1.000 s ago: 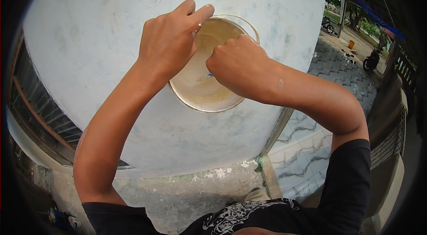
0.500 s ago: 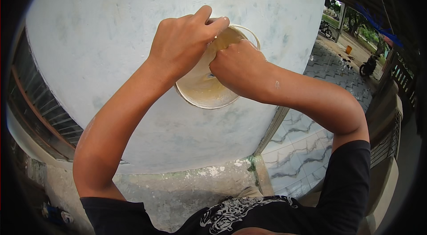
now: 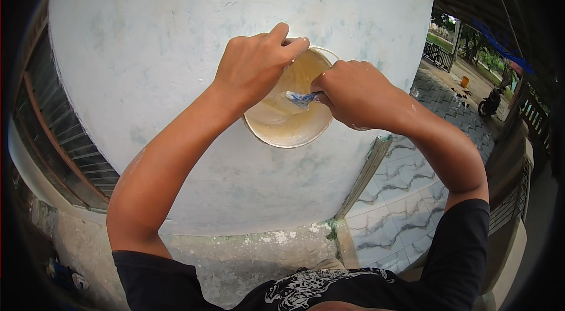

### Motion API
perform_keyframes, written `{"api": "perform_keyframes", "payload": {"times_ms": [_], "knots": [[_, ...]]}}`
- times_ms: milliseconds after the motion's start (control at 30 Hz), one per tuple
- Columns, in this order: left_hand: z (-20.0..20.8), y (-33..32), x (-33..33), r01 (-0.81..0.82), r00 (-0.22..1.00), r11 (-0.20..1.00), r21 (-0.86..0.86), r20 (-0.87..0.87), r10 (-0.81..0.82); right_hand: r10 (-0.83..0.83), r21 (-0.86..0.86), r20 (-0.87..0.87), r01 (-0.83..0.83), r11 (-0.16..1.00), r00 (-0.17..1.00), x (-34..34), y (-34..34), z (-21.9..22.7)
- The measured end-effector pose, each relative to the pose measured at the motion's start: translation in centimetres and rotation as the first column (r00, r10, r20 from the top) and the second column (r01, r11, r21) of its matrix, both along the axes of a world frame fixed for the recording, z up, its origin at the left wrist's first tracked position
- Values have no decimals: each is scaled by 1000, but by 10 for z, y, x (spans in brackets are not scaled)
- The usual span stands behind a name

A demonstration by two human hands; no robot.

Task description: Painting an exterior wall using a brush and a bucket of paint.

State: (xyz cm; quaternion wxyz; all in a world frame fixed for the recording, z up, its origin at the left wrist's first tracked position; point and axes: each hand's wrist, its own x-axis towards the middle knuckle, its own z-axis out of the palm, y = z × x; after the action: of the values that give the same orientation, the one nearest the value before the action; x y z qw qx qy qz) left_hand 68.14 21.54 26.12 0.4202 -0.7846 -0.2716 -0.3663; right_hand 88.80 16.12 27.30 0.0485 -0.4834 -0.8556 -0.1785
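Two hands, one bowl, one blue tool.
The left hand clamps the round bowl's rim; the right hand closes on a tool, its long axis pointing left into the bowl between them.

The left hand covers the far rim of the round cream-filled bowl. The right hand hides most of the small blue tool.

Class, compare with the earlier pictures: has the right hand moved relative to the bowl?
Yes. The right hand has shifted right, toward the bowl rim, uncovering a blue tool.
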Motion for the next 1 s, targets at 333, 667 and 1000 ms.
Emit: {"api": "perform_keyframes", "payload": {"times_ms": [333, 667, 1000], "knots": [[20, 3, -9, -68, 994, 991, -115, 79, 78, -93, -211, -398, 8, 977, 912, 46, -33, 25], [48, 7, -10, -184, 966, 928, -325, 113, 231, -108, -289, -612, -95, 953, 784, 74, -37, 37], [110, -36, -3, -275, 948, 775, -569, -28, 317, -34, -146, -722, -105, 984, 692, 99, -23, 65]]}}
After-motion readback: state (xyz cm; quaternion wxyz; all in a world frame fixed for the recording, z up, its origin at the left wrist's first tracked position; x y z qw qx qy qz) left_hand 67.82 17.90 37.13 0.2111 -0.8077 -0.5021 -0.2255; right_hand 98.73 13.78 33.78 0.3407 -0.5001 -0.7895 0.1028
